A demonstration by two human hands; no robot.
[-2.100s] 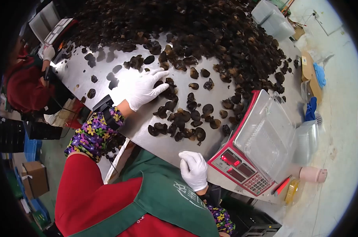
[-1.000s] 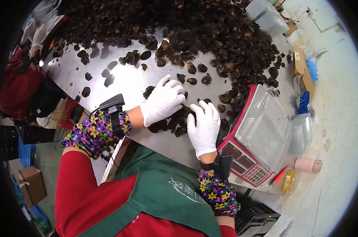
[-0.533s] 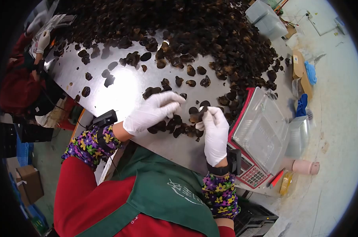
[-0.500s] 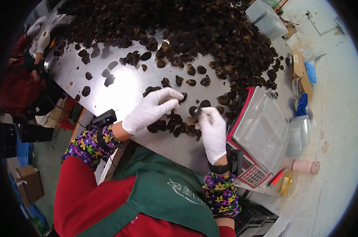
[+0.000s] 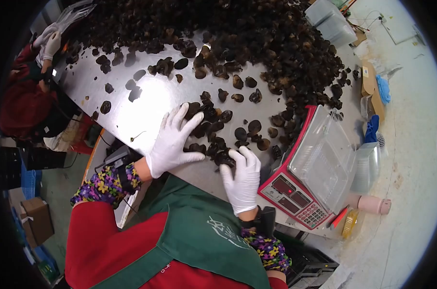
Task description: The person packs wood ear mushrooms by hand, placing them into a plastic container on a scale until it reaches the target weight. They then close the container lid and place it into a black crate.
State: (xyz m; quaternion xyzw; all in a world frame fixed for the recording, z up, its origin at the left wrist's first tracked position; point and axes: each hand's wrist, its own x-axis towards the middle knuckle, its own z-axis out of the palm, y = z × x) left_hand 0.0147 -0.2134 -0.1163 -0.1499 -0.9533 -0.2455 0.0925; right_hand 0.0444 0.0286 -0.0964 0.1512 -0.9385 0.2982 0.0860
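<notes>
In white gloves, both my hands are over the metal table (image 5: 102, 86), around a small cluster of dark brown wood ear mushrooms (image 5: 213, 127). My left hand (image 5: 172, 142) is open, its fingers spread along the cluster's left side, with the fingertips at the mushrooms. At the near edge of the cluster is my right hand (image 5: 242, 180), open too, thumb apart from the fingers, fingertips close to or touching a few pieces. Neither palm shows anything held. A large heap of the same mushrooms (image 5: 218, 29) covers the far side of the table.
To the right of my right hand stands a red scale (image 5: 286, 192) with a clear plastic tray (image 5: 322, 154) on top. Beyond it are clear containers (image 5: 365, 166) and a pink roll (image 5: 372, 204). At the far left, a co-worker's gloved hands (image 5: 49, 45) hold a clear bag (image 5: 73, 14).
My left hand has spread its fingers and moved slightly left. My right hand has unpinched and moved left and nearer to me. A thin stem-like scrap now lies left of my left hand.
</notes>
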